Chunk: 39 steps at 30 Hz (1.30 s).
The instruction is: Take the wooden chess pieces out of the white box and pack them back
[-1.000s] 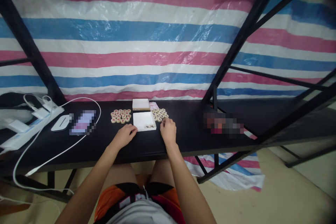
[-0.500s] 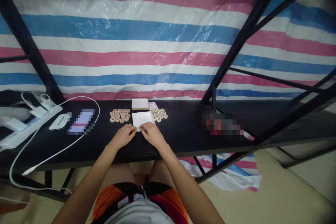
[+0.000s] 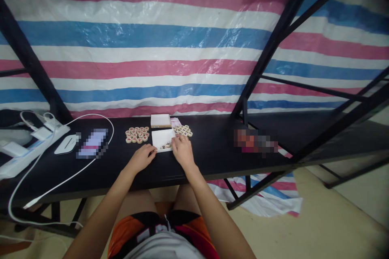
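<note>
A shallow white box tray [image 3: 160,137] lies on the black table in front of me, with a few round Chinese chess pieces [image 3: 164,146] in a row along its near side. My left hand [image 3: 142,158] pinches the tray's near left corner. At the tray's right side, my right hand [image 3: 182,151] has its fingers bent downward, and what they hold, if anything, is hidden. Beyond that hand sits a cluster of pieces with black characters [image 3: 186,130], partly covered by it. Pieces with red characters [image 3: 137,134] stand grouped left of the tray.
Behind the tray is a second white box part [image 3: 161,120] beside a pinkish paper [image 3: 175,122]. Leftward lie a blurred phone [image 3: 92,143], a white device [image 3: 67,144], a white cable [image 3: 65,178] and a power strip [image 3: 39,145]. A black frame post [image 3: 258,73] rises at right.
My right hand has moved right from the tray's near middle to its right side, exposing pieces inside. My left hand stays at the corner. The view has shifted slightly.
</note>
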{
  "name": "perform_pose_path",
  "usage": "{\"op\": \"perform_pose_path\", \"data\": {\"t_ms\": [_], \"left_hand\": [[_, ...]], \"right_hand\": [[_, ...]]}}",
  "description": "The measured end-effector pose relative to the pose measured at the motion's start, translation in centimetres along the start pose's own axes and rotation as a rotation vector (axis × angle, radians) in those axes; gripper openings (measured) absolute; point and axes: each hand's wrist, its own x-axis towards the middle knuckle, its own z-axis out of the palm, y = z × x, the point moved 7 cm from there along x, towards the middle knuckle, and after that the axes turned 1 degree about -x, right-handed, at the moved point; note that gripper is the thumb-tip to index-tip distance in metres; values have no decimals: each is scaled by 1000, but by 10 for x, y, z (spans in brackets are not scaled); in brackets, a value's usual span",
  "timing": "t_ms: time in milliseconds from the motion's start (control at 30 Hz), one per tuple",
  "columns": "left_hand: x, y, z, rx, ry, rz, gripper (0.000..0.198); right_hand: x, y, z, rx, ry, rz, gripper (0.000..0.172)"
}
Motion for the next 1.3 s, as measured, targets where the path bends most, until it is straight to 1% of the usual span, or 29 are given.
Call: {"op": "perform_pose_path", "data": {"t_ms": [67, 133, 233, 300, 433, 533, 600, 633, 733, 800, 900, 1000, 1167, 1300], "left_hand": [[0, 0, 0, 8, 0, 3, 27], [0, 0, 0, 14, -2, 5, 27], [0, 0, -1, 8, -1, 3, 27], [0, 0, -1, 0, 3, 0, 27], [-1, -1, 0, -13, 4, -3, 27], [-1, -5, 0, -39, 24, -23, 26], [-1, -6, 0, -59, 36, -32, 28], [-1, -7, 0, -67, 40, -34, 29], [-1, -8, 0, -80, 46, -43, 29], [-1, -7, 0, -92, 43, -47, 30], [-1, -7, 0, -110, 39, -53, 33], [-1, -8, 1, -116, 42, -52, 35], [0, -12, 2, -125, 55, -56, 38], [0, -11, 1, -125, 74, -54, 42]], "right_hand": [[-1, 20, 0, -57, 17, 167, 33], [-3, 32, 4, -93, -18, 254, 39], [-4, 36, 10, -129, -71, 274, 39], [-5, 36, 11, -152, -79, 287, 35], [-6, 39, 7, -184, -51, 341, 23], [-6, 38, 3, -168, -27, 343, 19], [-5, 32, -1, -124, 4, 297, 18], [-4, 26, -4, -90, 25, 247, 18], [-4, -1, -8, 40, 69, 6, 17], [-5, -20, -7, 125, 46, -154, 17], [-7, -41, 2, 225, -65, -314, 15], [-6, -49, 11, 256, -145, -344, 15], [1, -48, 21, 224, -199, -267, 16], [1, -49, 25, 145, -235, -260, 17]]}}
